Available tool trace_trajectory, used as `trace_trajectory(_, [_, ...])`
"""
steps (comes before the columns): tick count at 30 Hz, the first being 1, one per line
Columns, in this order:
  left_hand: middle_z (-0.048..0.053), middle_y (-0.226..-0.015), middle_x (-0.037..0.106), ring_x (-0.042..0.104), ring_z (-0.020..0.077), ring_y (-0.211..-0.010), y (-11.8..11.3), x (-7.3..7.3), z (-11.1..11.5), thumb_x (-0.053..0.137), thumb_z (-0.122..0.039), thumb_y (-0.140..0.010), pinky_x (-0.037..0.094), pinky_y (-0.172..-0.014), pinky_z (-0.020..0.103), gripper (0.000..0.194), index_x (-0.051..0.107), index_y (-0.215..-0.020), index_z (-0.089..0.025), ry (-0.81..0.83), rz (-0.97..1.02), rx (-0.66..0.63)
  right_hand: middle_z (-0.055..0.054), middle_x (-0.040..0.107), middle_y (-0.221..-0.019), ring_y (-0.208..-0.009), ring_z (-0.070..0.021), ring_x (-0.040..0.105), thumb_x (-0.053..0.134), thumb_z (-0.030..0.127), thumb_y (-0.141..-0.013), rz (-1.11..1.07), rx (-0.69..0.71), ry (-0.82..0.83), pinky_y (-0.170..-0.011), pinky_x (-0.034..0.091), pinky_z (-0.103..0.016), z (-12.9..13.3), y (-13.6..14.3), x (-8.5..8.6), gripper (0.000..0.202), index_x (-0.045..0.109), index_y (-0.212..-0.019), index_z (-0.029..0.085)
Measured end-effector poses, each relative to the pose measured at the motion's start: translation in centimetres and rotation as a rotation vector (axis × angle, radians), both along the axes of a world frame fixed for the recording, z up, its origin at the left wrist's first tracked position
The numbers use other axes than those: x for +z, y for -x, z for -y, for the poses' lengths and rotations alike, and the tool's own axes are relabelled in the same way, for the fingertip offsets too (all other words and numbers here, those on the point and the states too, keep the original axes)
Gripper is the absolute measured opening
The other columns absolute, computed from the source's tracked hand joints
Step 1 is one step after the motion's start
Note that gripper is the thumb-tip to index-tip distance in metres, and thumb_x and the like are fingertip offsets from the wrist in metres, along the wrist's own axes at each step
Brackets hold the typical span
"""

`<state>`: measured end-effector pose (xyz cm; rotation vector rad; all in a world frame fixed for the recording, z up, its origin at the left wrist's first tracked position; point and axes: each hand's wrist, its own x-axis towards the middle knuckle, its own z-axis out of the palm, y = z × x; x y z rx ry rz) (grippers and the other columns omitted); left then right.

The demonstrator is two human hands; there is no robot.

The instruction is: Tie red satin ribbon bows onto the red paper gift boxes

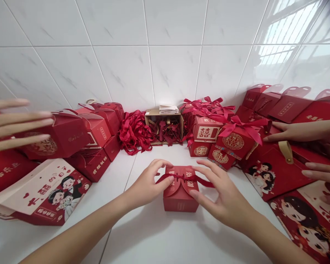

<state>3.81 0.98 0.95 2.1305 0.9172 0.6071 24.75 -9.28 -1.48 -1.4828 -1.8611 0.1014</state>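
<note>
A small red gift box [180, 204] with gold lettering and scalloped top flaps stands upright on the white surface between my hands. A dark red ribbon [191, 177] runs through slots in its top and stretches out to both sides. My left hand [150, 183] is at the box's left edge, its thumb pressing on the ribbon and its fingers curled beside the top. Around the right side my right hand [222, 194] has its fingers spread, the thumb by the front corner and the index finger near the top edge. The ribbon's right end passes beneath its fingers.
A tangled heap of red ribbons [136, 132] lies by a cardboard box [151, 119] against the tiled wall. Bow-tied boxes [233, 141] are stacked right of it. Large red boxes [49, 194] line both sides. Other people's hands show at left [19, 124] and right [305, 132].
</note>
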Motion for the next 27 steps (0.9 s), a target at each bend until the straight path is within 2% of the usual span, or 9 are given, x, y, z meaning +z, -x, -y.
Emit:
trace_trajectory(4, [0.007,-0.114,0.054,0.054,0.0206,-0.11,-0.6,-0.8,0.4,0.053,-0.026,-0.084,0.048,-0.095,0.037,0.024,0.05,-0.107,-0.022,0.083,0.081,0.008,-0.014,0.049,-0.136,-0.125,-0.0308,0.045,0.061,0.04,-0.082,0.074,0.085,0.172,-0.101,0.043,-0.048,-1.3,0.7,0.9,0.049,0.054,-0.125,0.018])
trace_trajectory(10, [0.007,-0.113,0.053,0.054,0.021,-0.108,-0.4,-1.0,0.6,0.055,-0.029,-0.084,0.049,-0.091,0.037,0.023,0.049,-0.105,-0.021,0.124,0.105,0.0,-0.011,0.054,-0.128,-0.114,-0.0242,0.054,0.06,0.029,-0.079,-0.024,0.098,0.178,-0.099,0.047,-0.038,-1.9,1.2,1.1,0.046,0.054,-0.123,0.015])
trace_trajectory(13, [0.009,-0.118,0.05,0.051,0.0222,-0.113,-0.6,-1.4,0.6,0.058,-0.032,-0.081,0.048,-0.092,0.037,0.032,0.045,-0.108,-0.02,0.174,0.136,0.053,-0.012,0.049,-0.134,-0.121,-0.0248,0.049,0.055,0.035,-0.085,-0.085,0.036,0.188,-0.103,0.044,-0.039,-1.7,2.0,0.1,0.045,0.054,-0.125,0.015])
trace_trajectory(16, [0.012,-0.121,0.045,0.05,0.0242,-0.113,-0.7,-1.8,0.3,0.066,-0.038,-0.075,0.05,-0.083,0.036,0.051,0.037,-0.114,-0.021,0.28,0.14,0.178,-0.012,0.036,-0.146,-0.133,-0.0268,0.035,0.04,0.042,-0.094,-0.135,-0.04,0.247,-0.109,0.038,-0.043,-1.5,3.1,-1.4,0.051,0.047,-0.135,0.013])
trace_trajectory(18, [0.011,-0.116,0.047,0.054,0.0228,-0.105,-0.6,-1.9,0.1,0.071,-0.041,-0.069,0.05,-0.076,0.032,0.059,0.035,-0.112,-0.021,0.398,0.12,0.225,-0.01,0.03,-0.15,-0.137,-0.0266,0.029,0.031,0.041,-0.097,-0.174,-0.067,0.26,-0.111,0.034,-0.045,-1.4,3.8,-2.3,0.052,0.043,-0.14,0.015])
trace_trajectory(21, [0.005,-0.099,0.056,0.059,0.0181,-0.085,-0.4,-1.9,-0.3,0.072,-0.049,-0.068,0.046,-0.063,0.026,0.056,0.037,-0.102,-0.021,0.606,0.079,0.167,-0.007,0.03,-0.15,-0.135,-0.027,0.03,0.029,0.038,-0.097,-0.249,-0.102,0.213,-0.109,0.035,-0.046,-1.4,4.1,-3.0,0.046,0.047,-0.137,0.022])
trace_trajectory(23, [0.004,-0.093,0.06,0.06,0.0175,-0.079,-0.2,-2.0,-0.6,0.07,-0.054,-0.068,0.044,-0.062,0.026,0.052,0.042,-0.096,-0.02,0.658,0.056,0.118,-0.008,0.033,-0.146,-0.127,-0.0268,0.04,0.036,0.039,-0.095,-0.334,-0.145,0.185,-0.102,0.041,-0.044,-1.6,3.9,-3.1,0.044,0.047,-0.135,0.025])
trace_trajectory(25, [0.006,-0.096,0.064,0.062,0.0207,-0.084,-0.1,-2.2,-0.9,0.07,-0.056,-0.067,0.046,-0.068,0.029,0.051,0.05,-0.094,-0.018,0.633,0.061,0.089,-0.011,0.041,-0.136,-0.103,-0.0232,0.055,0.047,0.044,-0.089,-0.454,-0.207,0.209,-0.086,0.05,-0.039,-1.8,3.3,-3.1,0.052,0.039,-0.137,0.025])
trace_trajectory(27, [0.009,-0.103,0.067,0.063,0.0252,-0.094,-0.1,-2.4,-1.2,0.07,-0.054,-0.068,0.047,-0.078,0.033,0.05,0.057,-0.097,-0.016,0.624,0.082,0.045,-0.01,0.052,-0.116,-0.076,-0.0173,0.056,0.057,0.051,-0.082,-0.57,-0.245,0.297,-0.068,0.051,-0.033,-2.1,2.7,-3.0,0.06,0.038,-0.131,0.022])
